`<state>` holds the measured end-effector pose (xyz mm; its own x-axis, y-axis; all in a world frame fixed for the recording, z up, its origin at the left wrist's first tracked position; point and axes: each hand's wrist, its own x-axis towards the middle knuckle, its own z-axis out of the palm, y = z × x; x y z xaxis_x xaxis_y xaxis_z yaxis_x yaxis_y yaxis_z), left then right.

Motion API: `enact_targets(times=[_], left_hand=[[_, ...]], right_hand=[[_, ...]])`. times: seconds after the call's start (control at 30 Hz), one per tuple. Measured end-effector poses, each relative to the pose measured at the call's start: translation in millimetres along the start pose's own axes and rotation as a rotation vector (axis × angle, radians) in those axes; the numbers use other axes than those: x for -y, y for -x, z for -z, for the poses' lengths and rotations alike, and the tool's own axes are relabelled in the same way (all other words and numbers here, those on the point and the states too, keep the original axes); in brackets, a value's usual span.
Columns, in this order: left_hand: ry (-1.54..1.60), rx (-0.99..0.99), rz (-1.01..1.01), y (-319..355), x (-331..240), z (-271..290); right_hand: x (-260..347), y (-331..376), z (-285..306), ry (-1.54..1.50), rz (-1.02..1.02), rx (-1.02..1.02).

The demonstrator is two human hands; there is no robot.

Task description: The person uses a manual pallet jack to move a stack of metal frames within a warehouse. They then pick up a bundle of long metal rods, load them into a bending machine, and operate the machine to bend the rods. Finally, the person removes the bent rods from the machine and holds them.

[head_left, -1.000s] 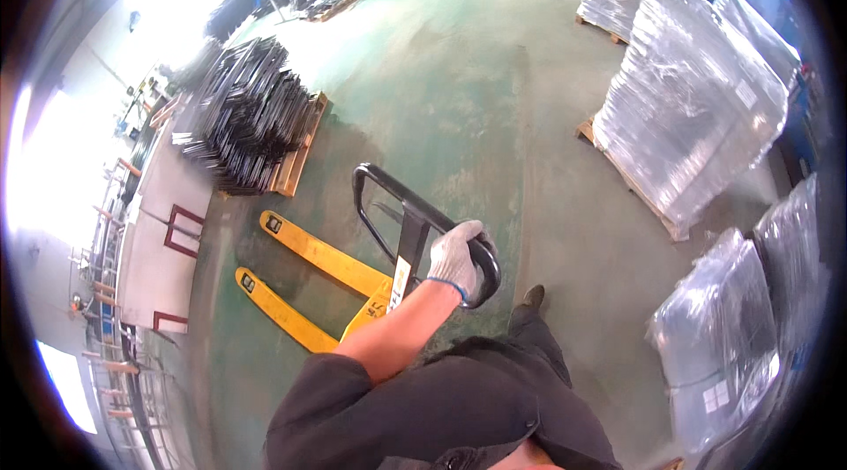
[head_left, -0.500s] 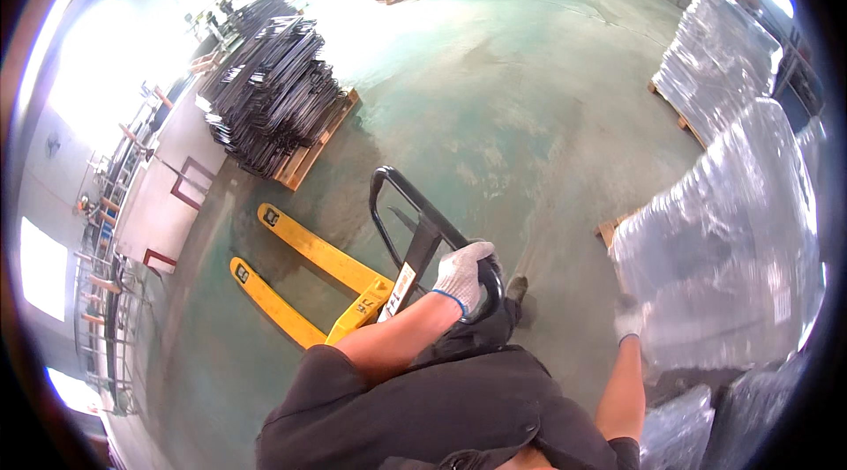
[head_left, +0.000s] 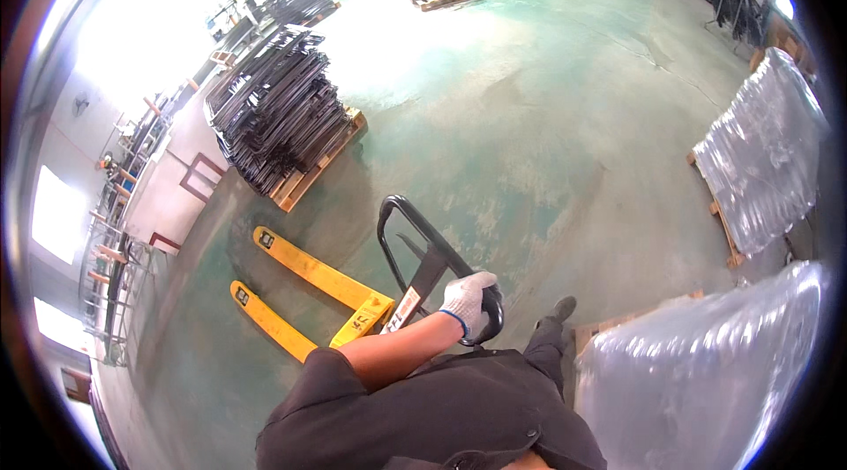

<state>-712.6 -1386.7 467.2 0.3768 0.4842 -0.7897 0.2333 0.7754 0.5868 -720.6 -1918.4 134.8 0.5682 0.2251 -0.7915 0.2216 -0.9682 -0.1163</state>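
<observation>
My left hand [head_left: 468, 301], in a white knit glove with a blue cuff edge, is closed around the black loop handle [head_left: 423, 216] of a pallet jack. The yellow forks [head_left: 313, 269] of the jack lie low over the floor to my left, pointing away from me and bearing no load. My right hand is out of view. On my right, closest to me, stands a load wrapped in clear film [head_left: 679, 373] on a wooden pallet.
Ahead on the left, a tall stack of dark metal parts [head_left: 282, 117] rests on a wooden pallet [head_left: 304, 177]. Another film-wrapped load [head_left: 763, 152] stands farther right. A white panel [head_left: 168, 197] and racks line the left side. Green concrete floor [head_left: 529, 144] stretches ahead.
My right hand, earlier beside the wrapped load, has left the view. The wrapped loads have shifted down and rightward in view as I moved forward; the jack has stayed with me.
</observation>
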Motion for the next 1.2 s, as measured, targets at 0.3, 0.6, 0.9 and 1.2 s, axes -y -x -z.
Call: enact_targets(times=[0.3, 0.6, 0.9, 1.2], left_hand=[[0.227, -0.166, 0.003, -175.6, -115.1, -257.6], [0.367, -0.206, -0.111, -370.3, -279.9, -477.8], [0.472, -0.331, -0.03, -605.3, -506.4, -652.0], [0.539, -0.441, -0.106, -754.7, -644.2, -756.7]], right_hand=[[-102.6, -328.3, 349.2, 0.463, 0.153, -0.147], [119.8, -590.1, 892.3, -0.562, 0.249, -0.551], [127.0, -792.5, 1024.1, 0.519, 0.284, -0.08], [216.4, -907.9, 1203.1, 0.411, 0.202, 0.058]])
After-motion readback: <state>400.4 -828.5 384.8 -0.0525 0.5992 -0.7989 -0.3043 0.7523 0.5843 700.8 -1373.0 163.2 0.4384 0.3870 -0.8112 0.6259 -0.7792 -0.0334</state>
